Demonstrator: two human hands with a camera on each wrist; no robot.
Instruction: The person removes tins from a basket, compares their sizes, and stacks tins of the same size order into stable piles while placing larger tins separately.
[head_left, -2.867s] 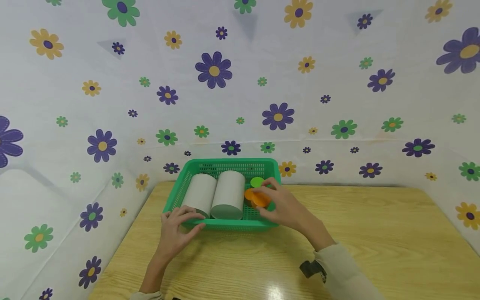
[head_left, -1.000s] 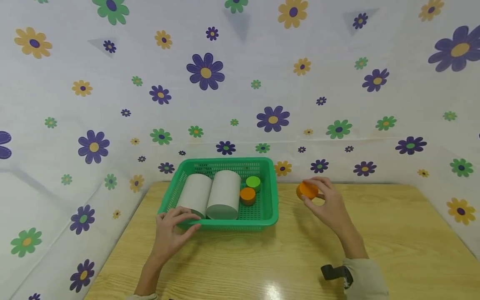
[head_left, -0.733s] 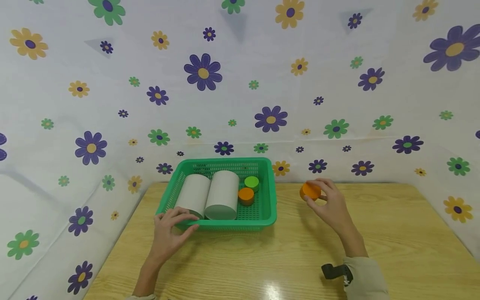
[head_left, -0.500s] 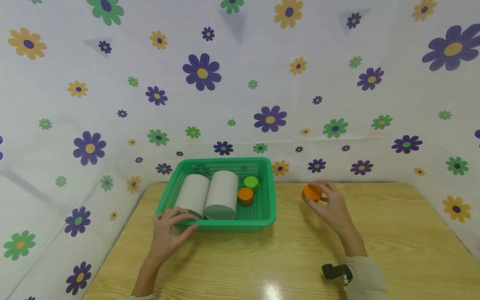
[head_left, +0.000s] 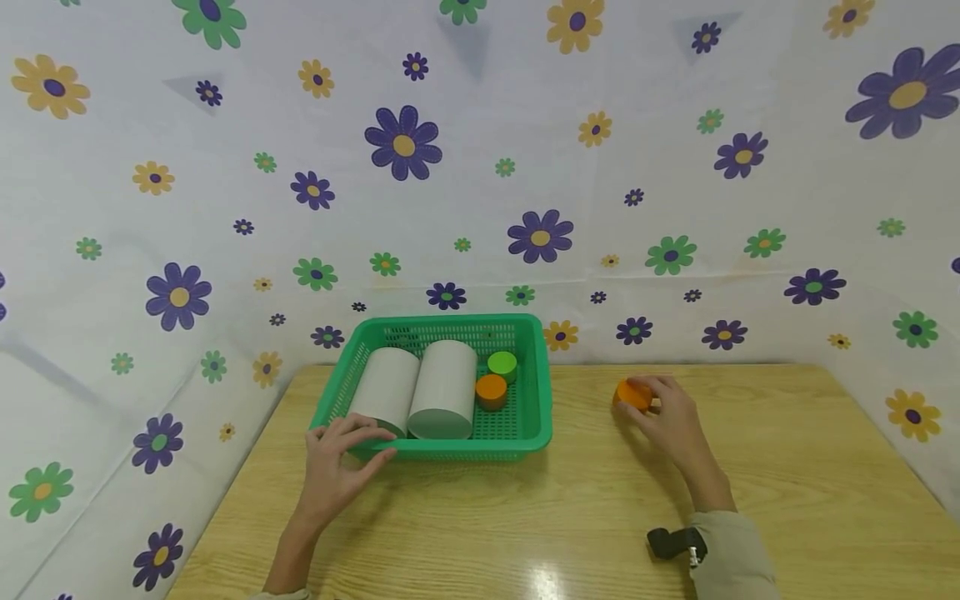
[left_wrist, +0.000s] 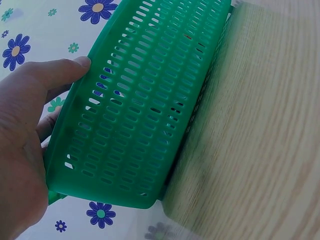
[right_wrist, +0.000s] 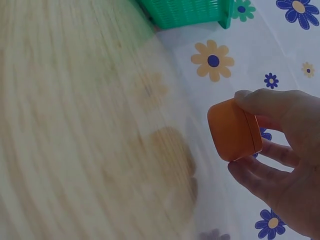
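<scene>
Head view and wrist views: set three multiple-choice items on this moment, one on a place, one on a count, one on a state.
1. Where is the orange cap that the right hand grips?
A. In the basket
B. Over the table, right of the basket
C. On a grey cylinder

2. How many small caps lie in the green basket?
A. Two
B. Four
C. None

3. What is the left hand doing?
A. Lying flat on the table
B. Lifting a cylinder
C. Holding the basket's near rim

Answers:
1 B, the head view shows it above the wooden table, apart from the basket.
2 A, one orange, one green.
3 C, the thumb lies along the rim.
</scene>
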